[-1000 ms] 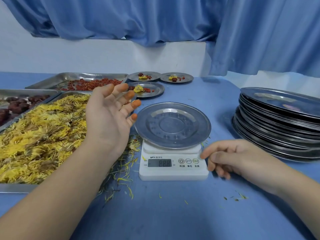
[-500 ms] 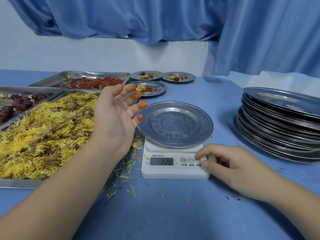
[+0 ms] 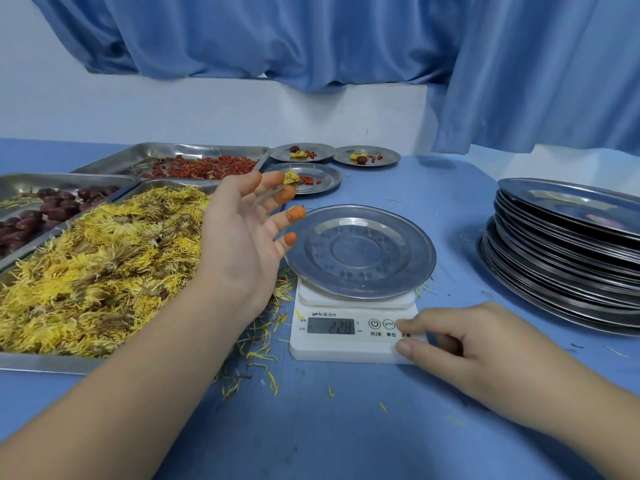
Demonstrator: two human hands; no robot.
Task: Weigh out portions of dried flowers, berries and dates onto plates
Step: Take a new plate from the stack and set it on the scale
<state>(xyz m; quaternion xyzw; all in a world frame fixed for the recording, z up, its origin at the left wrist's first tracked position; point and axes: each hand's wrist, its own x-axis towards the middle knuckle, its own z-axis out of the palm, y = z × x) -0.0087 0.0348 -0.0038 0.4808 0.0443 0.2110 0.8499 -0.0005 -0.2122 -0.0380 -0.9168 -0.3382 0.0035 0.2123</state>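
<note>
An empty steel plate (image 3: pixel 360 249) sits on a white digital scale (image 3: pixel 346 348) whose display shows digits. My left hand (image 3: pixel 242 233) hovers palm-up, fingers spread, between the plate and the tray of yellow dried flowers (image 3: pixel 93 268), holding nothing; its fingertips are stained orange. My right hand (image 3: pixel 460 344) rests at the scale's right front corner, fingers curled, index finger on the rightmost button and thumb against the scale's edge. A tray of red berries (image 3: pixel 201 166) and a tray of dark dates (image 3: pixel 41 209) stand behind the flowers.
Three filled plates (image 3: pixel 322 178) lie at the back by the berry tray. A tall stack of steel plates (image 3: pixel 568 251) stands at the right. Loose yellow petals (image 3: pixel 256 358) litter the blue table in front of the scale. Blue curtains hang behind.
My right hand moved left onto the scale's right button area. The display went from 888 to a reading. My left hand stayed hovering, open.
</note>
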